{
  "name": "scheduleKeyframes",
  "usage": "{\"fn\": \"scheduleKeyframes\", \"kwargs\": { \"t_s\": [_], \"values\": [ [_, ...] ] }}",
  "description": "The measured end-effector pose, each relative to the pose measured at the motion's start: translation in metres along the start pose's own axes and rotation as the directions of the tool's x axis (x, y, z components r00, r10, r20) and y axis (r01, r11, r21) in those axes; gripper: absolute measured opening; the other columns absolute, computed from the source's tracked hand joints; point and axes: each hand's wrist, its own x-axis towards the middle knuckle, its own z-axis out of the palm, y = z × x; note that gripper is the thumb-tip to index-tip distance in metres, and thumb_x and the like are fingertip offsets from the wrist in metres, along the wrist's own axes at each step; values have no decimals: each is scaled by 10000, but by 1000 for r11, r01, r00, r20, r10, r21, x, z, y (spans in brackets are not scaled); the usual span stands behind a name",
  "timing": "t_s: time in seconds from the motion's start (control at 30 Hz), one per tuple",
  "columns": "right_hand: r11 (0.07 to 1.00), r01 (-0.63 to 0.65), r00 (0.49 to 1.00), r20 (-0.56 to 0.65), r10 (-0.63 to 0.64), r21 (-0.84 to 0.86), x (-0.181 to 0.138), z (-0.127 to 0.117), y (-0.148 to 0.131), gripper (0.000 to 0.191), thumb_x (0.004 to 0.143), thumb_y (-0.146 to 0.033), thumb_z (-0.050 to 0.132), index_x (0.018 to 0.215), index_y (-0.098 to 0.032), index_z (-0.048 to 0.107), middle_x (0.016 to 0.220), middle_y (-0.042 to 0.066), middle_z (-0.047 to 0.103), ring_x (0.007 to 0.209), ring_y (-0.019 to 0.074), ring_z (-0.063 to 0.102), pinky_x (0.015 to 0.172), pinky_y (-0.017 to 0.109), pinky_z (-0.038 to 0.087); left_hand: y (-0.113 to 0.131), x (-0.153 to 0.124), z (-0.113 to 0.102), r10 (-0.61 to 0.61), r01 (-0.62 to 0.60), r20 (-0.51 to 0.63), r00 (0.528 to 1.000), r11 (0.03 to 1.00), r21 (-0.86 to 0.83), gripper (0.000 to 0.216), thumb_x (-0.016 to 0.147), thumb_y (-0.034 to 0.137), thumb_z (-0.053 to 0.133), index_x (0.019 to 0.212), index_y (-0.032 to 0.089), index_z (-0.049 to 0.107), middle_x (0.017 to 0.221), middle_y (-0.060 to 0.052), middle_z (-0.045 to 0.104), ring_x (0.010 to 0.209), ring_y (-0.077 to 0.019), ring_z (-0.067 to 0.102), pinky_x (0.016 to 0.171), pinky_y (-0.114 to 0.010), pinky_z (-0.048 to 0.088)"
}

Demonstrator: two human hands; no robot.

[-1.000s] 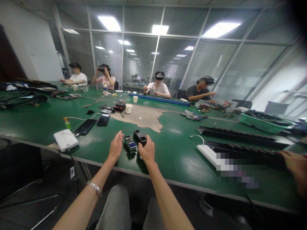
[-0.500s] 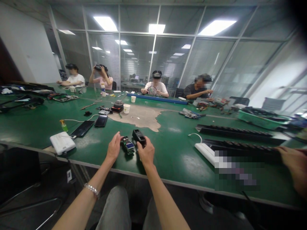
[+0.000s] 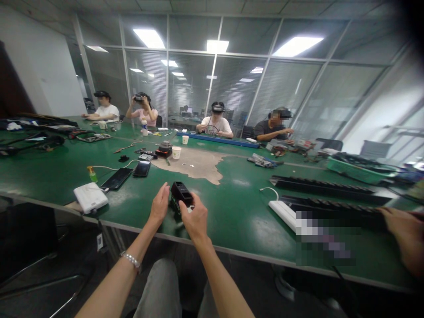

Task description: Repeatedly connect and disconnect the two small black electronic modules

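Note:
My right hand [image 3: 195, 217] grips a black plastic housing [image 3: 181, 192] with rectangular openings in its top. The housing sits over the small green circuit board, which it now almost wholly hides; only a dark edge shows below. Whether the two parts are seated together I cannot tell. Just left of the housing, my left hand [image 3: 160, 205] is held upright with its fingers stretched out, holding nothing. A bracelet is on the left wrist.
Left of my hands lie a white power bank [image 3: 90, 198], a black phone [image 3: 117, 179] and a smaller phone [image 3: 141, 168]. A white power strip [image 3: 284, 213] lies to the right, near another person's hand [image 3: 402, 234]. Paper cups [image 3: 176, 153] stand farther back; several people sit opposite.
My right hand has moved left with the black housing, bringing it over the circuit board. The left hand stays beside it, fingers still straight. The view has tilted up slightly.

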Motion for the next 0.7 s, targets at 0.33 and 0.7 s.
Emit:
{"fn": "scheduleKeyframes", "kwargs": {
  "t_s": [0.33,0.7],
  "values": [
    [977,63,995,87,-46,-204,-13,6,0,561,808,-352,634,1299,-103,533,1160,167,643,1071,302,591,936,409,458,1,0,0,45,-46,56,997,999,2,544,943,566,322,1226,214,626,1319,-73,607,1267,-204,525,1126,-375,341],
    [968,37,996,85,-16,-249,-18,14,5,605,819,-366,645,1322,-66,494,1151,182,640,1062,299,584,928,386,430,4,-2,1,39,-39,7,999,986,161,580,945,581,278,1127,197,672,1168,-94,688,1131,-232,612,1010,-383,434]
  ]
}}
